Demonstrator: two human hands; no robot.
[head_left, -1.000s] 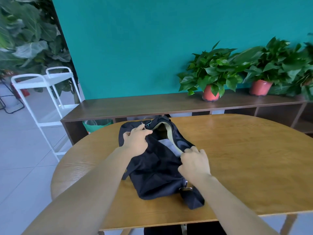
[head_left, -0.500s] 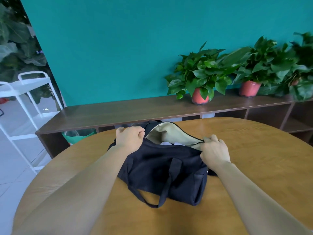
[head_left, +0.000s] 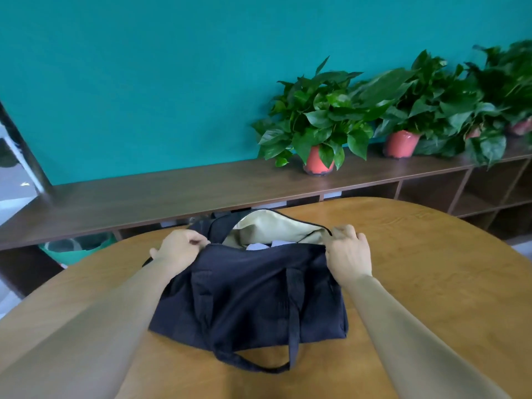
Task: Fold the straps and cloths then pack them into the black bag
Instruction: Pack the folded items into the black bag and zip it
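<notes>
Head view: from my end I see the bag point(head_left: 247, 295) lying on the table point(head_left: 431, 269), towards its far side, black and slumped, with its long side facing the camera. Its top is open, and the far flap stands up and shows a pale lining point(head_left: 273, 228). Just under that flap a bit of white cloth point(head_left: 259, 246) peeks out from inside the bag; I cannot tell how it is folded. The left hand point(head_left: 180, 249) is at the left end of the opening, with its fingers curled in and pinching the black rim there. The right hand point(head_left: 348, 254) is at the right end, with its fingers bent over the rim where the zip line ends and its thumb on the near side, gripping the fabric. The two hands are well apart, one at each end of the mouth, and both forearms reach in from the bottom corners. One handle point(head_left: 293, 312) hangs down the near side and loops onto the table. Behind the table a dark wooden shelf point(head_left: 172, 194) runs along a teal wall point(head_left: 144, 82), with leafy plants point(head_left: 316, 110) in red pots point(head_left: 318, 162) on top. A green bin point(head_left: 77, 247) sits low at the left, under the shelf.
</notes>
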